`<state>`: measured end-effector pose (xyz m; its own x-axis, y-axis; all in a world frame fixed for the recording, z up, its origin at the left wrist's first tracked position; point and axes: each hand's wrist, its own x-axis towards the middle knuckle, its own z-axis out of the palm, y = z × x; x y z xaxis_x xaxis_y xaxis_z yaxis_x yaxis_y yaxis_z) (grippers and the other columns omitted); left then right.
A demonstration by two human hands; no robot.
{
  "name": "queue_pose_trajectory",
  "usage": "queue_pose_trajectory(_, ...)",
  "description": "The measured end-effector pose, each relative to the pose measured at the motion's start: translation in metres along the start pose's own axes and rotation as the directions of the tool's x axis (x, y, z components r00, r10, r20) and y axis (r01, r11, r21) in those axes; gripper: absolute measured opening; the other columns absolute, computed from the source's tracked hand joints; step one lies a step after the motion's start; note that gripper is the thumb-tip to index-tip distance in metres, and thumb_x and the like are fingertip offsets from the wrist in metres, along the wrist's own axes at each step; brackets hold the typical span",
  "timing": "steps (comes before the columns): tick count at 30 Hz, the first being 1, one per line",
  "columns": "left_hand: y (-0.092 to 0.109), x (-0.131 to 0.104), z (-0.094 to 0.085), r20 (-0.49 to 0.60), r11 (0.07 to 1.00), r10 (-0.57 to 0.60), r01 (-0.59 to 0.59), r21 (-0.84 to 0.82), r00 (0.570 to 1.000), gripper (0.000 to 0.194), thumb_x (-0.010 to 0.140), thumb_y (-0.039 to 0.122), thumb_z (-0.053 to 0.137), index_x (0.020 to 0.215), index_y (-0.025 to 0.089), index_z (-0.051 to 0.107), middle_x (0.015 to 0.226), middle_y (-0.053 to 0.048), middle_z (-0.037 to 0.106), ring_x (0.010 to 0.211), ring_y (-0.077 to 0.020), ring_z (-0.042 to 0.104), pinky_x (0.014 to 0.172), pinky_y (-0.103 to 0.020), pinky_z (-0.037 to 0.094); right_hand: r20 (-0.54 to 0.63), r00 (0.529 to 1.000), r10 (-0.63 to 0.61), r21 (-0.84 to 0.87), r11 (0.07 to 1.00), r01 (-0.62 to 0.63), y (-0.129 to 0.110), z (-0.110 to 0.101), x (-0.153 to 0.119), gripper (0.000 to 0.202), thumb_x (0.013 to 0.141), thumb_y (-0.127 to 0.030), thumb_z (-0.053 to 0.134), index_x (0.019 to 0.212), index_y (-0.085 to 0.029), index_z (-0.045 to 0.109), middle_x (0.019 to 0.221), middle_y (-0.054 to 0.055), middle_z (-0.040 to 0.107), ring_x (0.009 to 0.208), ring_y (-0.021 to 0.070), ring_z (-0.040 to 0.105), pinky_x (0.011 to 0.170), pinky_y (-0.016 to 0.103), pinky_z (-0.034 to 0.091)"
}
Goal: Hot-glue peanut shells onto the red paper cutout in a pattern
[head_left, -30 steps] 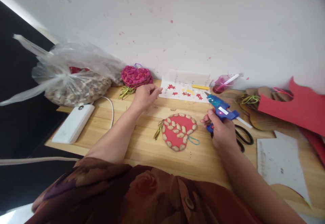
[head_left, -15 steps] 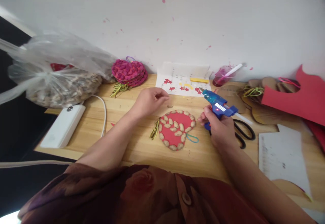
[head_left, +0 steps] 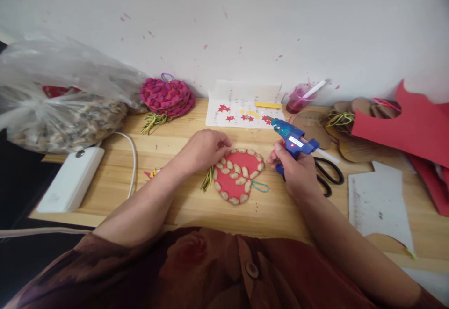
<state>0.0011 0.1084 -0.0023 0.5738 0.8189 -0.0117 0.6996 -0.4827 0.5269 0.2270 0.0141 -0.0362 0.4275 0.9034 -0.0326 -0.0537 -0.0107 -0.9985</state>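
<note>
A red heart-like piece (head_left: 235,187) edged with peanut-like pieces lies flat on the wooden table (head_left: 189,208). More of them cross its middle, with a green-yellow tassel (head_left: 207,179) on its left and a teal loop (head_left: 260,186) on its right. My left hand (head_left: 207,149) is at its upper left edge, fingers pinched together; what they hold is hidden. To the right of the piece, my right hand (head_left: 298,171) grips a blue glue gun (head_left: 291,137) whose nozzle points up and left, near small red stars (head_left: 267,120) on white paper (head_left: 220,118).
Purple-pink decorated pieces (head_left: 168,97) and a bulging plastic bag (head_left: 66,117) stand back left, above a white power bank (head_left: 72,178) and cable. Black-handled scissors (head_left: 329,171) lie beside my right hand. A cup (head_left: 296,101), cardboard and red sheets (head_left: 403,129) are farther right.
My left hand has moved down toward the red piece and now touches or covers its upper left edge. My right hand still holds the glue gun. The view has shifted slightly.
</note>
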Motion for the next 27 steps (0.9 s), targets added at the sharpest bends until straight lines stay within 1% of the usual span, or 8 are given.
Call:
queue_pose_trajectory(5,-0.002,0.001,0.001,0.032,1.000,-0.018,0.017,0.021,0.999,0.012,0.081,0.027,0.066,0.083,0.023,0.077,0.081,-0.002,0.078,0.073,-0.0205,0.069,0.069,-0.030,0.047,0.005,1.000,0.006,0.005,1.000,-0.006,0.000,0.000,0.000,0.023,0.081,-0.041,0.077,0.087,-0.023,0.064,0.065,-0.003,0.065,0.058,0.0144,0.064,0.053,0.026,0.049)
queue_pose_trajectory(9,-0.002,0.000,0.001,0.056,0.999,-0.019,0.017,0.031,0.998,0.011,0.080,0.026,0.066,0.081,0.024,0.077,0.079,-0.001,0.078,0.070,-0.0197,0.068,0.067,-0.030,0.045,0.014,1.000,0.009,0.004,1.000,-0.009,-0.001,0.000,0.000,0.023,0.081,-0.040,0.078,0.088,-0.023,0.064,0.066,-0.003,0.065,0.058,0.0143,0.064,0.053,0.026,0.050)
queue_pose_trajectory(13,-0.002,0.000,0.000,0.055,0.999,-0.028,0.026,0.043,0.998,0.011,0.080,0.027,0.066,0.081,0.024,0.076,0.078,-0.001,0.078,0.069,-0.0198,0.067,0.065,-0.030,0.045,0.015,1.000,0.005,-0.015,1.000,-0.005,-0.002,0.000,0.000,0.024,0.081,-0.042,0.077,0.087,-0.023,0.063,0.065,-0.003,0.065,0.057,0.0140,0.063,0.053,0.026,0.049)
queue_pose_trajectory(16,0.000,0.000,-0.001,0.032,0.999,-0.022,0.022,0.023,0.999,0.010,0.081,0.026,0.065,0.081,0.023,0.075,0.078,-0.001,0.077,0.070,-0.0192,0.067,0.066,-0.030,0.045,0.025,1.000,-0.005,-0.014,1.000,0.006,-0.001,0.000,0.000,0.024,0.081,-0.041,0.077,0.087,-0.023,0.063,0.065,-0.003,0.065,0.057,0.0140,0.063,0.053,0.026,0.050)
queue_pose_trajectory(19,0.006,-0.002,0.000,-0.026,1.000,-0.001,0.001,0.008,1.000,0.009,0.082,0.027,0.067,0.082,0.022,0.075,0.081,-0.002,0.077,0.074,-0.0195,0.067,0.069,-0.030,0.046,0.014,1.000,-0.015,-0.018,1.000,0.015,0.000,0.001,0.000,0.023,0.082,-0.040,0.076,0.088,-0.023,0.063,0.064,-0.003,0.065,0.056,0.0142,0.063,0.053,0.026,0.049)
queue_pose_trajectory(22,0.013,-0.003,0.003,-0.065,0.997,0.049,-0.046,0.054,0.997,0.009,0.084,0.028,0.068,0.083,0.021,0.075,0.084,-0.004,0.076,0.079,-0.0217,0.067,0.075,-0.032,0.047,0.008,1.000,-0.027,-0.043,0.999,0.028,-0.001,0.001,-0.001,0.021,0.083,-0.039,0.075,0.087,-0.022,0.064,0.063,-0.003,0.065,0.055,0.0140,0.062,0.054,0.027,0.049)
queue_pose_trajectory(27,0.017,-0.004,0.008,-0.036,0.980,0.112,-0.104,0.172,0.993,0.011,0.085,0.019,0.065,0.085,0.020,0.076,0.085,-0.006,0.076,0.081,-0.0238,0.065,0.079,-0.036,0.047,0.031,0.999,-0.018,-0.103,0.994,0.022,-0.008,0.003,-0.005,0.021,0.083,-0.039,0.074,0.084,-0.020,0.065,0.065,-0.001,0.066,0.056,0.0135,0.062,0.056,0.027,0.050)
